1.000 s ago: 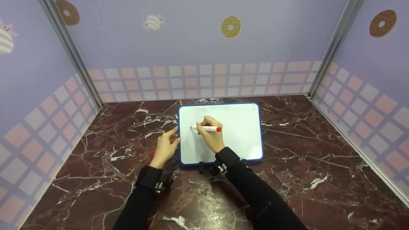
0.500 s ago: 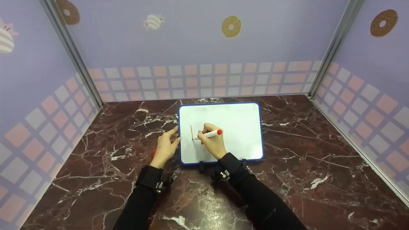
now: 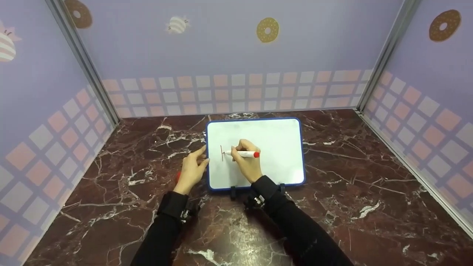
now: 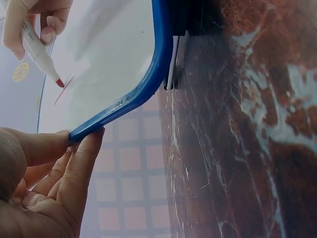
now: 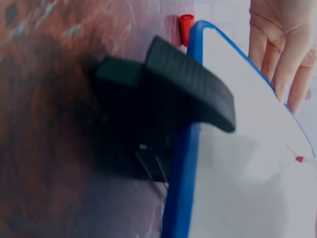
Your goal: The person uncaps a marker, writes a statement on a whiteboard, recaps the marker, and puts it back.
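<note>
Whiteboard (image 3: 277,147): blue rim, white face towards me, propped up mid-desk (image 3: 354,192), between left and right edges. Marker (image 3: 246,154): white barrel, red end to my right; I hold its tip at a thin red stroke (image 4: 58,99) near the board's left edge.

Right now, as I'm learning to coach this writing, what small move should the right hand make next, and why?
Probably draw the marker sideways, away from the red line: its tip appears near the line's middle, the right hand grips it, and the left hand holds the whiteboard by its edge.
</note>
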A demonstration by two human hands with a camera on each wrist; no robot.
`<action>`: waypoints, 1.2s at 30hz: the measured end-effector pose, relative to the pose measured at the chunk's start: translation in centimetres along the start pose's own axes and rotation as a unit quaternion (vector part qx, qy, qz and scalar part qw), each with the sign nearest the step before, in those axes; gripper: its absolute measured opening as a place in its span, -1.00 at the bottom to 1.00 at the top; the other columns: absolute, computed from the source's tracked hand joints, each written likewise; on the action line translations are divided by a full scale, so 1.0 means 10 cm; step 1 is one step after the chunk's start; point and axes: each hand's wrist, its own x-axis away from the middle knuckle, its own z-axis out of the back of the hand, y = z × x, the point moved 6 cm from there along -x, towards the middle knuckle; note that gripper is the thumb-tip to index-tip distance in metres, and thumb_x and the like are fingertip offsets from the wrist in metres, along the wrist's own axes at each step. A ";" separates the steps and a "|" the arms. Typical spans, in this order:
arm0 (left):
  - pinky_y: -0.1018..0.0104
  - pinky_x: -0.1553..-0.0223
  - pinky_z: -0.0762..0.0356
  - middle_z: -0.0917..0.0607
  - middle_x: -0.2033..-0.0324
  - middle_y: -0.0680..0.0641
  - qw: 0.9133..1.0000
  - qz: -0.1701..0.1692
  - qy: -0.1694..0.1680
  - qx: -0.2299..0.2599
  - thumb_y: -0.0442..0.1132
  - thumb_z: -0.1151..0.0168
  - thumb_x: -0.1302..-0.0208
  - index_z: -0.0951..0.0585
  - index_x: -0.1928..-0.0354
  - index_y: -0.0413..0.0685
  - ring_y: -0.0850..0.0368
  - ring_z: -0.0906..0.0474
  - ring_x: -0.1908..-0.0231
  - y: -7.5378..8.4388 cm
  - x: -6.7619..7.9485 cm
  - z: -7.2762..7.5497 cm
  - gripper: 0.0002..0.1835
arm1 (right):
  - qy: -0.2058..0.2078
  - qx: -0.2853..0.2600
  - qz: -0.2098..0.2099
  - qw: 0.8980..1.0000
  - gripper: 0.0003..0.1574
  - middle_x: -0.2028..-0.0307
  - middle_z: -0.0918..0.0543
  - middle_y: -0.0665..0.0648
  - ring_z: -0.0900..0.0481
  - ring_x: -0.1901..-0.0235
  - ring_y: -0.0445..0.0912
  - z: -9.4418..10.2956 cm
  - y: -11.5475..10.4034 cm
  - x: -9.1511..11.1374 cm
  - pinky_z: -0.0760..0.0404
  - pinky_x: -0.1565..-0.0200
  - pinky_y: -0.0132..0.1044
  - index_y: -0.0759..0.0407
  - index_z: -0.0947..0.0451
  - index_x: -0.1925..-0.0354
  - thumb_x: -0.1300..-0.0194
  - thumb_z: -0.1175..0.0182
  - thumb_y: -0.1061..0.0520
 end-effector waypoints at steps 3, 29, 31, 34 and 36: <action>0.17 0.28 -0.76 -0.67 0.03 -0.44 1.000 0.006 -0.003 -0.001 -0.49 -0.19 -0.32 -0.43 -0.34 -0.29 -0.26 -0.71 0.10 0.00 0.00 0.00 -0.47 | 0.012 0.004 0.012 1.000 -0.66 0.65 -0.54 0.40 -0.52 0.69 0.25 0.05 -0.03 -0.01 -0.37 0.58 -0.57 0.53 -0.23 0.65 -0.14 -0.14 0.58; 0.18 0.28 -0.76 -0.68 0.03 -0.42 1.000 0.002 -0.009 -0.009 -0.48 -0.18 -0.34 -0.41 -0.36 -0.28 -0.22 -0.73 0.14 0.01 -0.01 0.00 -0.46 | 0.001 0.009 -0.004 1.000 -0.65 0.66 -0.46 0.35 -0.49 0.74 0.10 0.11 0.12 0.00 -0.39 0.62 -0.52 0.49 -0.22 0.67 -0.14 -0.11 0.55; 0.17 0.27 -0.76 -0.68 0.03 -0.41 1.000 0.005 -0.008 -0.009 -0.47 -0.18 -0.34 -0.42 -0.36 -0.27 -0.23 -0.72 0.12 0.00 -0.01 0.00 -0.46 | -0.005 0.016 -0.005 1.000 -0.64 0.67 -0.45 0.32 -0.48 0.76 0.05 0.10 0.21 0.02 -0.39 0.63 -0.52 0.45 -0.22 0.68 -0.13 -0.11 0.54; 0.17 0.26 -0.76 -0.67 0.03 -0.43 1.000 0.006 -0.006 -0.006 -0.48 -0.19 -0.33 -0.42 -0.35 -0.29 -0.25 -0.71 0.09 -0.01 -0.01 0.00 -0.47 | -0.015 0.021 -0.010 1.000 -0.63 0.69 -0.44 0.32 -0.47 0.78 0.08 0.08 0.30 0.04 -0.34 0.65 -0.51 0.44 -0.20 0.69 -0.13 -0.11 0.53; 0.17 0.28 -0.76 -0.67 0.04 -0.43 1.000 0.005 -0.002 -0.006 -0.48 -0.19 -0.32 -0.44 -0.33 -0.30 -0.26 -0.72 0.11 -0.01 -0.01 0.00 -0.48 | -0.022 0.024 -0.014 0.999 -0.64 0.69 -0.43 0.38 -0.46 0.78 0.14 0.07 0.22 0.04 -0.29 0.64 -0.52 0.50 -0.19 0.68 -0.13 -0.09 0.56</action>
